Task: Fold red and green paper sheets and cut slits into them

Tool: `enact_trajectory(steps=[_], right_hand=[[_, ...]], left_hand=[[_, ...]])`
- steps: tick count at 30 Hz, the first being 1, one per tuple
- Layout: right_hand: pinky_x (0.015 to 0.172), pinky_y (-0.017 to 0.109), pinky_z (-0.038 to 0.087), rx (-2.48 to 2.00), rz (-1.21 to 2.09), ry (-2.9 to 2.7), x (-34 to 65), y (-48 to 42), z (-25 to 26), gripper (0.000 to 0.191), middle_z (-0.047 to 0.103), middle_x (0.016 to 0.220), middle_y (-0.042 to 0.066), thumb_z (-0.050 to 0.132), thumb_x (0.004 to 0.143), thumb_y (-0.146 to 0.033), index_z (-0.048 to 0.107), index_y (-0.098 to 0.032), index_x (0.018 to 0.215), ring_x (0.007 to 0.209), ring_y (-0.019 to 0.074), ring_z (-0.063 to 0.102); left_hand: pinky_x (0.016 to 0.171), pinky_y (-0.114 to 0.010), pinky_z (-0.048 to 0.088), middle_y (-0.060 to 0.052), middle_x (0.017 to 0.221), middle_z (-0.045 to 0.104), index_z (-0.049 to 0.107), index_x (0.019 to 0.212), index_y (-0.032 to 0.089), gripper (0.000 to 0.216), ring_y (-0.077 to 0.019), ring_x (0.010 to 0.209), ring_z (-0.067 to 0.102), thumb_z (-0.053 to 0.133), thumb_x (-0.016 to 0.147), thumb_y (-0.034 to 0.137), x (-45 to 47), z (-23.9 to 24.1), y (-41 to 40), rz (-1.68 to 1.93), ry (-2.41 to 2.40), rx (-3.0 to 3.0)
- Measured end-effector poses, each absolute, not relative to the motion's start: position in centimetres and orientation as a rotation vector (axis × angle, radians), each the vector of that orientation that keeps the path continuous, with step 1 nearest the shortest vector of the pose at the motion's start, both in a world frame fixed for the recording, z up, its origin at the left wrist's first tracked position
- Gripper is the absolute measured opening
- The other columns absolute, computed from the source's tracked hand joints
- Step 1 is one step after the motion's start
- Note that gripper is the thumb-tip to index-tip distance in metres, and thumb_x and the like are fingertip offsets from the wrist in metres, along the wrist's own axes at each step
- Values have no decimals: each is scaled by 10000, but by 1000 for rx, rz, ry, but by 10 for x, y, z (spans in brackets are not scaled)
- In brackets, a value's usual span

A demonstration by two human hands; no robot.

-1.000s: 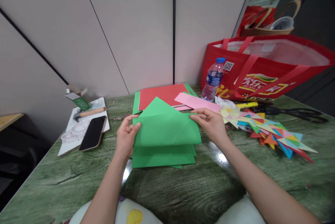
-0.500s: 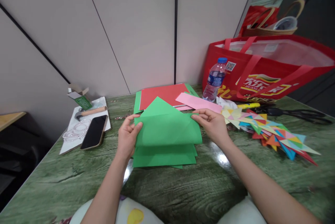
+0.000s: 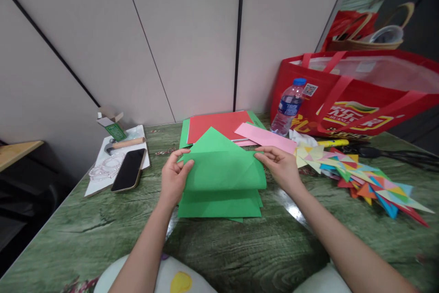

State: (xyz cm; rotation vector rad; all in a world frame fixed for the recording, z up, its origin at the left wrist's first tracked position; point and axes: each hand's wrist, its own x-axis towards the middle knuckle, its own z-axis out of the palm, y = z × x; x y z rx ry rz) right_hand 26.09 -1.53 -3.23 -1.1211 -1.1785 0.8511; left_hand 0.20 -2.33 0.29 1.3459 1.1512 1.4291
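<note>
A sheet of green paper (image 3: 224, 172) is bent over on itself, its near side curled up in a rounded, uncreased bulge. My left hand (image 3: 176, 175) pinches its upper left corner between thumb and fingers. At the upper right corner, my right hand (image 3: 279, 165) grips the same sheet. A pointed green corner (image 3: 211, 139) sticks up behind the bent edge. Beneath lie more green sheets (image 3: 219, 208), their near edges showing on the table. Behind them, red paper (image 3: 219, 124) and a pink strip (image 3: 264, 137) lie in a pile.
To the left, a phone (image 3: 128, 170), a small hammer (image 3: 125, 144) and a green box (image 3: 115, 128) rest on or by white card. At right are folded coloured paper pieces (image 3: 366, 178), a water bottle (image 3: 288, 108), black scissors (image 3: 391, 152) and a red bag (image 3: 360, 96).
The whole scene has shifted slightly to the right in view. Both hands keep hold of the bent green sheet, with little other visible change.
</note>
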Motion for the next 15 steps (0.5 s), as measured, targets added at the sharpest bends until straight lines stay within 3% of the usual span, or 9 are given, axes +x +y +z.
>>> enact_trajectory(steps=[15], right_hand=[[530,234,420,-1152,833,-1164,262,-15,-34,270,650,623,5,687,628,-353,633,-155,804,550,111,550]], left_hand=[[399,-169,325,72,476,516,514,991,216,355,-94,404,499,648,674,302,-1,0,-21,1369,1097,1301]])
